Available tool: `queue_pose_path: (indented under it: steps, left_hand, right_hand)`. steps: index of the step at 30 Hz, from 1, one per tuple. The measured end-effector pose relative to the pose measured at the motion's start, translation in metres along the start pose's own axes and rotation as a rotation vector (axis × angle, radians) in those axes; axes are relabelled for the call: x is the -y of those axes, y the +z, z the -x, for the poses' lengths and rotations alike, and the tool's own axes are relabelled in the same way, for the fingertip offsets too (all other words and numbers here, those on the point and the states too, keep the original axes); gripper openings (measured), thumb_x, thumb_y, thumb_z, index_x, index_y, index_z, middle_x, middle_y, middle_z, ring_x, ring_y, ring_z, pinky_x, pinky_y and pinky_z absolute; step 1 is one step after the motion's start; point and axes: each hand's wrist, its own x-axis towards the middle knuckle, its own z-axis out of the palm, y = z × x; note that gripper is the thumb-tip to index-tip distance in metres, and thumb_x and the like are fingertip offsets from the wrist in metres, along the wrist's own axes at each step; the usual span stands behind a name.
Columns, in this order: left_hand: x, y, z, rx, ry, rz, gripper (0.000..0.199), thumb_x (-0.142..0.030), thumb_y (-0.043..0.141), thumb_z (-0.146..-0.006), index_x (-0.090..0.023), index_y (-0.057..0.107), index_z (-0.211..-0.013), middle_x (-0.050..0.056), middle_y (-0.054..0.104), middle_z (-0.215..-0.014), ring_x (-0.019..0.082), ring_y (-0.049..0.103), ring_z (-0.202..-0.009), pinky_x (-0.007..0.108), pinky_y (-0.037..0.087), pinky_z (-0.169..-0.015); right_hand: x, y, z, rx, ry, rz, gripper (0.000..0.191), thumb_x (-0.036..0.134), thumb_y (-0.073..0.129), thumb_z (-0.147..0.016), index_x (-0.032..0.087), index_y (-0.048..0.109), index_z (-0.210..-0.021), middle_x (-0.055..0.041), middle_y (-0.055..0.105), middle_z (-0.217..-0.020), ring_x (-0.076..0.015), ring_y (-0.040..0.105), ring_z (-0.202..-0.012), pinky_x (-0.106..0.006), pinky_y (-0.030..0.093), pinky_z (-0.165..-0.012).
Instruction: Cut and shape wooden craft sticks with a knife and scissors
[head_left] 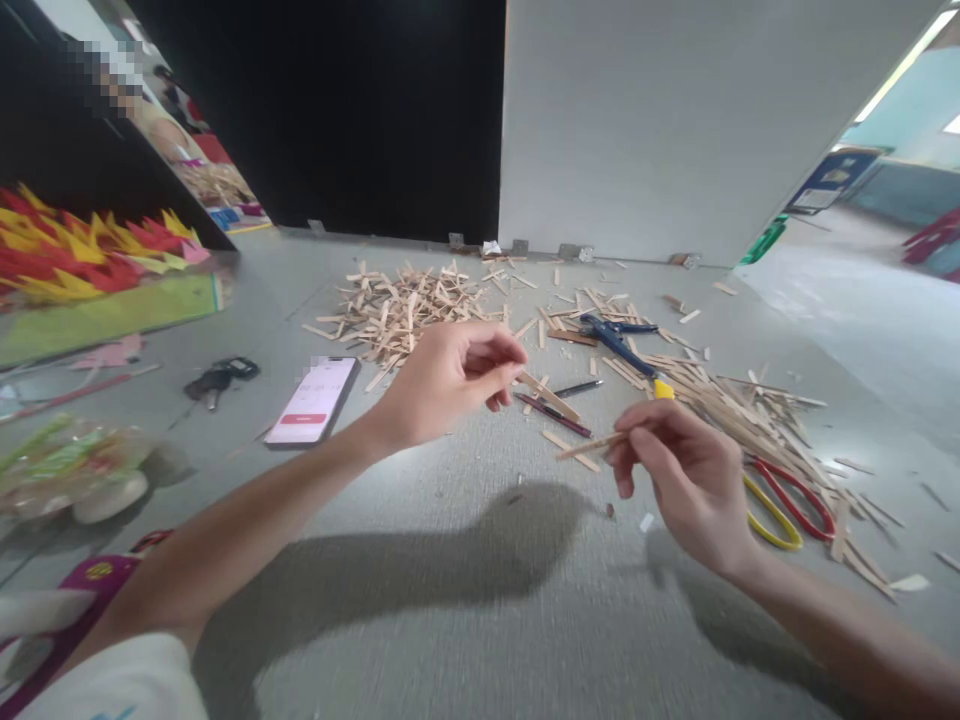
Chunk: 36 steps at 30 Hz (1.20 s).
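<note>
Near the middle, my left hand point(454, 385) pinches one end of a flat wooden strip point(553, 398), which points down to the right. My right hand point(679, 470), lower and to the right, holds a second thin wooden strip point(589, 447) between thumb and fingers, its free end pointing left. The two strips are apart. Behind my left hand lies a heap of short wooden pieces point(412, 305). Longer strips point(750, 425) are spread beyond my right hand. A dark pen point(577, 389) and a dark red pen point(562, 418) lie between the hands.
Blue-handled pliers point(619, 345) lie beyond my right hand; a tool with red and yellow handles point(795, 500) is beside it. On the left are a phone point(315, 400), keys point(217, 380), plastic bags point(82, 470) and red-yellow paper shapes point(90, 250). Upright black point(360, 120) and grey point(637, 130) panels stand behind.
</note>
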Motion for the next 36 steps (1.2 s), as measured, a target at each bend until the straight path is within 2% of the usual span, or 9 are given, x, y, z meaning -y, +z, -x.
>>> queue_pose_path:
  steps: [2, 4, 7, 12, 19, 23, 29, 36]
  left_hand:
    - [-0.001, 0.003, 0.005, -0.014, 0.051, -0.091, 0.009, -0.011, 0.068, -0.095, -0.016, 0.073, -0.090, 0.000, 0.075, -0.074, 0.011, 0.072, -0.062, 0.020, 0.060, -0.061]
    - [0.000, 0.007, 0.009, 0.007, 0.090, -0.139, 0.010, -0.012, 0.066, -0.096, -0.016, 0.075, -0.093, 0.000, 0.075, -0.073, 0.011, 0.073, -0.063, 0.020, 0.059, -0.063]
    - [-0.001, 0.012, 0.013, 0.056, 0.103, -0.137, 0.009, -0.016, 0.067, -0.097, -0.017, 0.075, -0.093, 0.000, 0.076, -0.073, 0.011, 0.074, -0.065, 0.019, 0.060, -0.066]
    - [-0.002, 0.018, 0.017, 0.060, 0.048, -0.085, 0.009, -0.020, 0.068, -0.098, -0.017, 0.072, -0.090, 0.000, 0.075, -0.070, 0.012, 0.073, -0.060, 0.020, 0.057, -0.059]
    - [-0.006, 0.019, 0.021, 0.030, 0.081, -0.190, 0.009, -0.017, 0.066, -0.095, -0.017, 0.071, -0.087, -0.003, 0.070, -0.065, 0.010, 0.066, -0.055, 0.020, 0.052, -0.058]
    - [-0.005, 0.022, 0.022, 0.037, 0.086, -0.187, 0.011, -0.018, 0.064, -0.095, -0.017, 0.069, -0.086, -0.004, 0.069, -0.067, 0.008, 0.061, -0.053, 0.019, 0.049, -0.056]
    - [0.002, 0.027, 0.023, 0.042, 0.128, -0.244, 0.014, -0.021, 0.061, -0.097, -0.017, 0.071, -0.088, -0.001, 0.072, -0.071, 0.010, 0.061, -0.059, 0.021, 0.049, -0.058]
    - [-0.002, 0.026, 0.023, 0.065, 0.042, -0.162, 0.012, -0.017, 0.062, -0.096, -0.017, 0.069, -0.086, -0.004, 0.065, -0.063, 0.009, 0.060, -0.053, 0.020, 0.048, -0.054]
  right_hand:
    - [-0.004, -0.001, 0.005, -0.117, -0.203, 0.255, 0.009, 0.019, 0.065, -0.101, 0.023, 0.072, -0.098, 0.0021, 0.076, -0.071, -0.0111, 0.067, -0.050, -0.022, 0.056, -0.049]
    - [-0.007, -0.002, 0.010, -0.155, -0.339, 0.451, 0.015, 0.013, 0.065, -0.101, 0.025, 0.073, -0.104, 0.0026, 0.081, -0.078, -0.0115, 0.073, -0.057, -0.023, 0.060, -0.058]
    - [-0.008, -0.002, 0.013, -0.146, -0.459, 0.607, 0.019, 0.010, 0.065, -0.101, 0.026, 0.072, -0.108, 0.0031, 0.083, -0.082, -0.0126, 0.077, -0.061, -0.024, 0.064, -0.064]
    - [-0.002, 0.000, 0.011, -0.112, -0.591, 0.719, 0.022, 0.006, 0.062, -0.102, 0.025, 0.071, -0.108, 0.0032, 0.085, -0.082, -0.0136, 0.079, -0.060, -0.022, 0.064, -0.059]
    - [-0.002, 0.001, 0.014, -0.136, -0.619, 0.708, 0.022, 0.005, 0.062, -0.101, 0.025, 0.071, -0.106, 0.0028, 0.084, -0.078, -0.0145, 0.080, -0.062, -0.022, 0.065, -0.061]
    - [-0.003, 0.003, 0.013, -0.093, -0.644, 0.707, 0.022, 0.005, 0.063, -0.100, 0.025, 0.070, -0.106, 0.0034, 0.084, -0.079, -0.0126, 0.078, -0.059, -0.020, 0.064, -0.058]
    - [-0.003, 0.007, 0.016, -0.102, -0.606, 0.697, 0.019, 0.007, 0.062, -0.100, 0.025, 0.069, -0.104, 0.0042, 0.084, -0.077, -0.0124, 0.078, -0.057, -0.020, 0.064, -0.058]
    - [-0.007, 0.009, 0.021, -0.142, -0.588, 0.704, 0.018, 0.008, 0.061, -0.100, 0.025, 0.068, -0.101, 0.0046, 0.083, -0.074, -0.0126, 0.076, -0.053, -0.021, 0.062, -0.057]
